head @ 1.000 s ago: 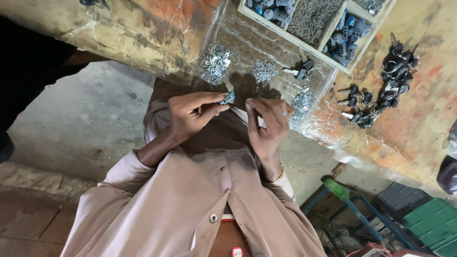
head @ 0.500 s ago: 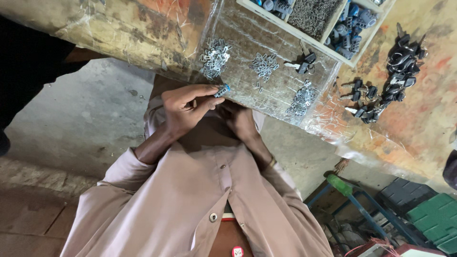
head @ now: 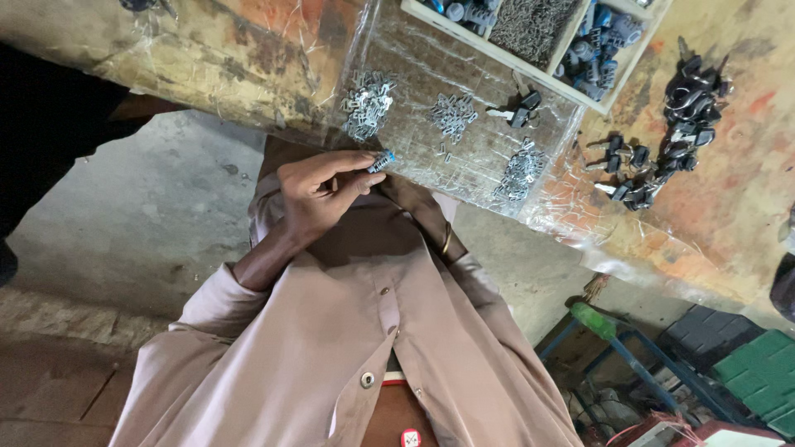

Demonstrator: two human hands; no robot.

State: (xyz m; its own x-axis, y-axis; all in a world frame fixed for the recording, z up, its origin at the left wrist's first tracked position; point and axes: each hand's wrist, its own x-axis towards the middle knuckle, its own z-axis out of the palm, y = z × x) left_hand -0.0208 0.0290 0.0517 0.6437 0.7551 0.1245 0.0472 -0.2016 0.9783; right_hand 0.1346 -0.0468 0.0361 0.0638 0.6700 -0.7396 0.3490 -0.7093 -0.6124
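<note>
My left hand (head: pixel 319 192) is raised at the near edge of the worn workbench (head: pixel 207 50). Its thumb and fingertips pinch a small blue-grey cylinder part (head: pixel 382 161). My right hand (head: pixel 418 207) lies just behind the left one, low against my chest and the bench edge. A thin bangle (head: pixel 447 238) shows on its wrist, while its fingers are hidden. Just beyond the cylinder, a clear plastic sheet (head: pixel 414 74) carries three small heaps of metal pieces (head: pixel 368 103).
A wooden compartment tray (head: pixel 538 33) with blue-grey parts and tiny pins stands at the back. Black-headed keys (head: pixel 520 110) and a pile of black key parts (head: pixel 691 91) lie to the right. Another person's dark clothing (head: pixel 50 124) is at the left. A blue metal frame (head: pixel 638 348) and green crate (head: pixel 766 372) stand lower right.
My right hand has dropped from beside the left hand, down and behind it, until its fingers are out of sight. My left hand still holds the small cylinder at the bench edge.
</note>
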